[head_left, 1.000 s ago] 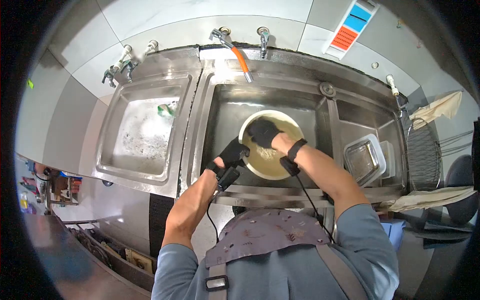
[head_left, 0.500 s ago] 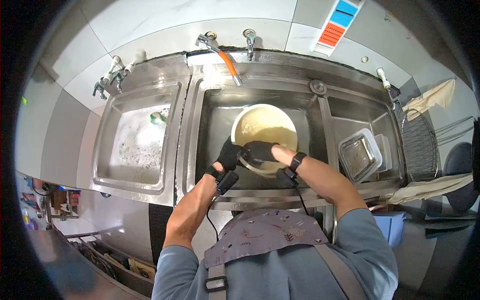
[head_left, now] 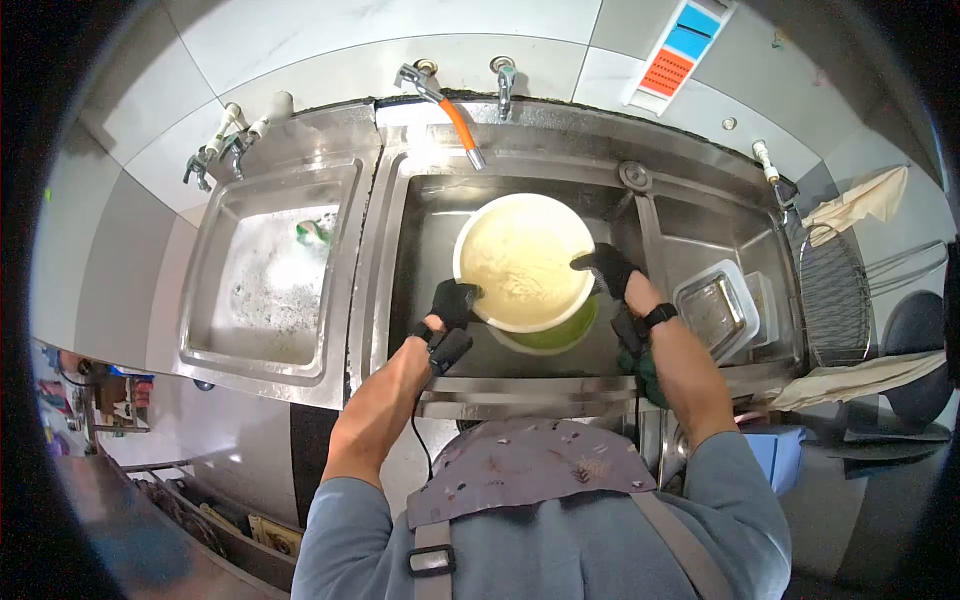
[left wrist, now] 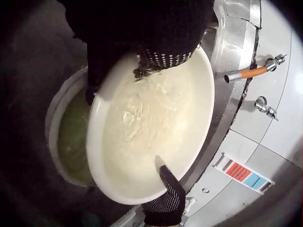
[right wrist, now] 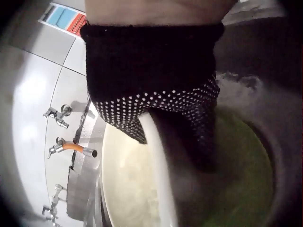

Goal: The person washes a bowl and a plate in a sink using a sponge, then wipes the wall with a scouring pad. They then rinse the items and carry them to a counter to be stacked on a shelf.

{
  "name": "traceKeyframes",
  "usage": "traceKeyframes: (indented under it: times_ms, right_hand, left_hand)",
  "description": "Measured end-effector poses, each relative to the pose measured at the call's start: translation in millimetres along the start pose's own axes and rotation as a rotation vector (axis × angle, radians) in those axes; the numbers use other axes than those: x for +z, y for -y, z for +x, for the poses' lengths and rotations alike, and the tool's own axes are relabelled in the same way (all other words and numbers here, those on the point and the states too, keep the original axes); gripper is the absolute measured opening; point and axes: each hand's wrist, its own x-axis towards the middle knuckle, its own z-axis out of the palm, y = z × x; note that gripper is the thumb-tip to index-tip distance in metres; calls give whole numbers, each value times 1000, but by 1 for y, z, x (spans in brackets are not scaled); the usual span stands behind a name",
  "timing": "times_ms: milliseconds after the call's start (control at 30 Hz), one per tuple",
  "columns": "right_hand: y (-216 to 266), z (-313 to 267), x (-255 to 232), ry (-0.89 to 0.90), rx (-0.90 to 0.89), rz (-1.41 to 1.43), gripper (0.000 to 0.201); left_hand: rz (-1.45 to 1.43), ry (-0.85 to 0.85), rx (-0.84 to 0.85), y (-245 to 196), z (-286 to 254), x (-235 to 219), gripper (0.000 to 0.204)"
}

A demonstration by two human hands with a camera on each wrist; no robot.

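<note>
A round white basin point(head_left: 525, 255) with cloudy pale liquid is held above the middle sink by both black-gloved hands. My left hand point(head_left: 455, 303) grips its left rim, and my right hand point(head_left: 610, 268) grips the right rim with the thumb inside. In the left wrist view the basin point(left wrist: 147, 123) tilts, with the right hand point(left wrist: 166, 198) at its far rim. Below it sits a second round container point(head_left: 553, 338) with green showing inside, partly hidden by the basin. The right wrist view shows the glove point(right wrist: 156, 80) curled over the basin's rim point(right wrist: 161, 175).
The left sink point(head_left: 270, 270) holds suds and a green-and-white item point(head_left: 313, 232). An orange-hosed tap point(head_left: 460, 130) hangs over the middle sink's back edge. Clear rectangular containers point(head_left: 718, 310) lie in the right sink, beside a wire basket point(head_left: 838, 300) and cloths point(head_left: 860, 208).
My right hand has left the basin's inside and moved to its right rim. The basin is raised, and the green container beneath now shows.
</note>
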Motion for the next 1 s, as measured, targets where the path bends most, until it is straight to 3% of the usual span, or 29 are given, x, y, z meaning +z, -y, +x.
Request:
traceKeyframes:
  times_ms: [33,67,100,133,167,200,233,267,333,367,433,467,500,567,633,667,733,867,933,967,1000]
  right_hand:
    - [0,0,0,-16,15,-68,22]
    - [4,4,-3,-20,13,-63,22]
    - [9,12,-9,-38,-115,-408,22]
    - [7,17,-14,-51,-248,-543,22]
    - [5,23,-20,-82,-381,-680,23]
    - [4,29,-20,-81,-380,-680,23]
    - [5,34,-18,-261,-372,-697,23]
    - [4,38,-16,-440,-364,-711,23]
    - [-35,50,-35,-511,-524,-643,23]
    - [-46,50,-41,-415,-422,-867,25]
    - [-39,57,-37,-362,-103,-1015,25]
    - [-35,61,-35,-313,54,-1099,26]
    - [-60,74,-45,-332,-130,-1200,25]
    - [-50,78,-39,-341,-318,-1295,25]
    - [37,61,-11,-504,-83,-1091,26]
    - [47,49,-10,-506,-89,-1092,26]
    - [54,24,-4,-320,-76,-700,26]
    - [59,11,-1,-140,111,-593,27]
    - [19,27,-11,-163,-198,-166,28]
    - [16,35,-13,-164,-200,-163,28]
    - [18,46,-18,-121,-166,-471,29]
  left_hand:
    - [-352,38,-150,0,4,-1,53]
    - [-142,56,-10,0,5,-5,47]
    - [68,45,130,-14,10,-20,41]
    - [66,47,133,-34,17,-33,41]
    - [-482,118,-392,-51,23,-42,35]
    - [-1026,182,-922,-58,26,-46,30]
    - [-1028,180,-925,-39,19,-32,30]
    - [-983,160,-665,-19,12,-19,26]
    - [-927,135,-404,-6,7,-13,22]
    - [-836,133,-328,-10,5,-18,21]
    - [-745,123,-255,-29,5,-37,20]
    - [-954,94,-546,-42,7,-47,19]
    - [-1157,59,-842,-52,8,-55,18]
    - [-1136,52,-821,-57,3,-62,18]
    - [-1111,48,-791,-58,1,-66,18]
    - [-1142,39,-790,-57,0,-68,17]
    - [-1169,26,-789,-55,-2,-73,16]
    - [-1073,47,-658,-52,-6,-74,14]
    - [-1069,56,-634,-40,-9,-70,14]
    - [-966,61,-545,-24,-14,-59,17]
    - [-913,66,-498,-25,-12,-59,19]
